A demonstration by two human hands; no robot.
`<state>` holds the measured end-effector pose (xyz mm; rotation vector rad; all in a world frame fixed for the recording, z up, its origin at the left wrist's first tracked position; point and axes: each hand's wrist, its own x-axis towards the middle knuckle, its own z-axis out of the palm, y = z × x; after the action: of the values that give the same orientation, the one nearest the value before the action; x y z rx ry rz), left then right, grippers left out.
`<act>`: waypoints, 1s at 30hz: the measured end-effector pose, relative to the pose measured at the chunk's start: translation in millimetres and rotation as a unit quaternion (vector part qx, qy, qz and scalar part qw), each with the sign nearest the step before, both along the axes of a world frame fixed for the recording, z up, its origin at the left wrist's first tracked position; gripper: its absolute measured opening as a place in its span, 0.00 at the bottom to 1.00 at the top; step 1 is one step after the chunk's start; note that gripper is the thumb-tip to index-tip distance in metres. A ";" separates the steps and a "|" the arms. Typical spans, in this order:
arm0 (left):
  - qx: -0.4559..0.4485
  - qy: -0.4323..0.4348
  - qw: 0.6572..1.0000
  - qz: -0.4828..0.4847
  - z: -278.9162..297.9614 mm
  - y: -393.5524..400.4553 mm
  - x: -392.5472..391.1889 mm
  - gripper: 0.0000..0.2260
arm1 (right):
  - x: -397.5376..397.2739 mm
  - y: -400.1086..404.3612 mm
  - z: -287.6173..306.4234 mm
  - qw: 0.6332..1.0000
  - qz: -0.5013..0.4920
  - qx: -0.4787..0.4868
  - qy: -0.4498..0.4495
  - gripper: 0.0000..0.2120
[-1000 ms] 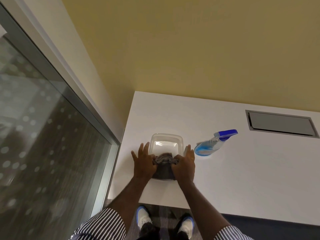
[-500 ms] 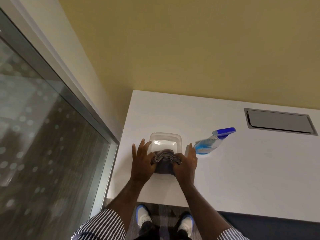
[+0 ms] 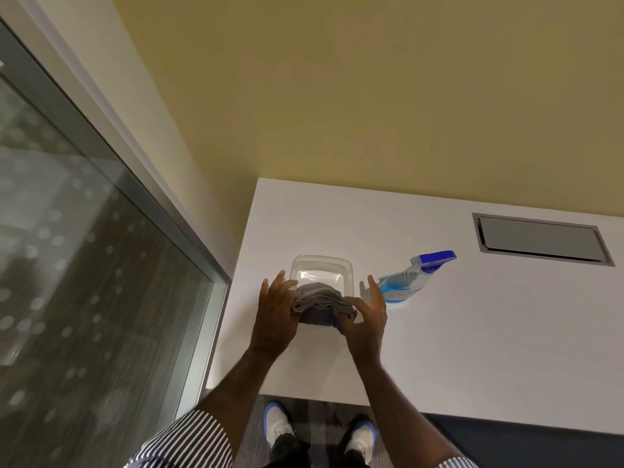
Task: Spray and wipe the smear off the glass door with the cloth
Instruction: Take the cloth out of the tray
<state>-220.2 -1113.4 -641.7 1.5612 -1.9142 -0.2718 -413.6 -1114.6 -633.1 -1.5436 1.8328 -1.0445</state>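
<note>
The glass door [image 3: 84,265] is on the left side, and I can't pick out the smear on it because the glass is blurry and full of pale dots. So I can't tell for sure, but it looks like the wiping has not started, or maybe it is all over. Next comes the white table [image 3: 472,349]. On it, the left hand [image 3: 275,319] holds one end of the folded gray cloth [image 3: 320,304], with the fingers pressed on it. The cloth sits over the near edge of a clear plastic tub [image 3: 322,268], and the rest of the tub looks empty. The right hand [image 3: 366,319] holds the other end of the cloth, with some fingers sticking up loose. Just past that hand, the spray bottle [image 3: 410,282] lies on its side. It has some blue water in it. Nobody is touching it.
</note>
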 end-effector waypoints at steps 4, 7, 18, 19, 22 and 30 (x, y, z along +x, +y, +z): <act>0.036 0.009 0.999 -0.005 5.6 -3.2 3.9 0.14 | -2.2 1.9 7.0 1.000 0.019 -0.007 0.001 0.06; 0.053 0.009 0.999 -0.001 10.1 -5.0 5.8 0.11 | -3.0 3.3 14.5 1.000 0.021 0.008 -0.015 0.09; -0.031 0.061 0.998 -0.009 32.5 2.8 11.6 0.08 | -6.9 2.1 42.5 0.997 0.036 -0.046 -0.045 0.10; -0.014 0.090 0.996 -0.009 37.3 3.3 13.1 0.08 | -7.6 2.0 45.3 0.997 0.039 -0.054 -0.043 0.10; 0.067 0.176 0.982 0.015 55.1 7.6 14.0 0.11 | -7.9 4.9 53.7 0.996 0.047 -0.056 -0.057 0.09; 0.072 0.321 0.937 0.116 110.0 53.7 5.3 0.27 | -12.8 14.6 95.7 0.981 0.151 -0.082 -0.090 0.12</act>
<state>-214.9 -1059.7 -531.7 1.5251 -1.2144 -0.7315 -426.4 -1100.0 -537.4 -1.6969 1.3691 -1.1670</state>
